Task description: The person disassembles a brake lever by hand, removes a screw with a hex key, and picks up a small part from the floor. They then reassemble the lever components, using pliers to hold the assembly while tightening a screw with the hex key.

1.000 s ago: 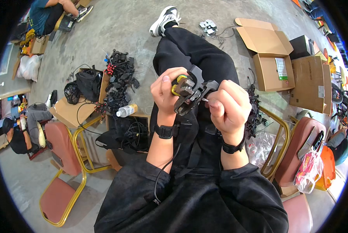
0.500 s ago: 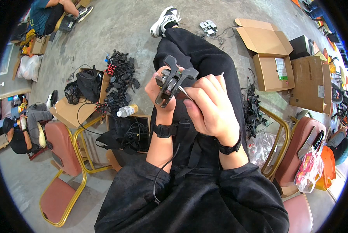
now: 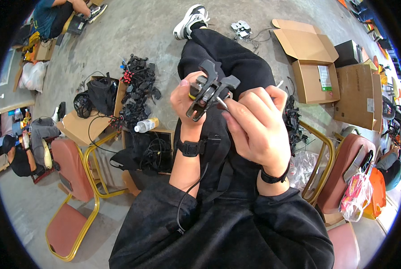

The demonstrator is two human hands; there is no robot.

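In front of my lap, my left hand (image 3: 184, 102) is closed around a black plastic gripper-like mechanism (image 3: 203, 107) with jaw-shaped arms at its top. My right hand (image 3: 262, 127) pinches a slim metal rod tool (image 3: 222, 103) between thumb and forefinger. The rod's tip reaches the right side of the mechanism; whether it sits inside a hole or screw cannot be made out. A pale thin end sticks out beyond my right fingers, maybe the same tool. Both wrists wear black straps, and a black cable runs along my left forearm.
Left of my legs lie a heap of black parts (image 3: 137, 85), a clear bottle (image 3: 146, 125) and a box of cables (image 3: 158, 154). An open cardboard box (image 3: 314, 83) stands at right. Chairs (image 3: 68, 168) flank me. Other people sit farther off at left and right.
Both hands have shifted slightly right with the mechanism and rod. My right hand has turned, its wrist moving right, and the rod still meets the mechanism's side.
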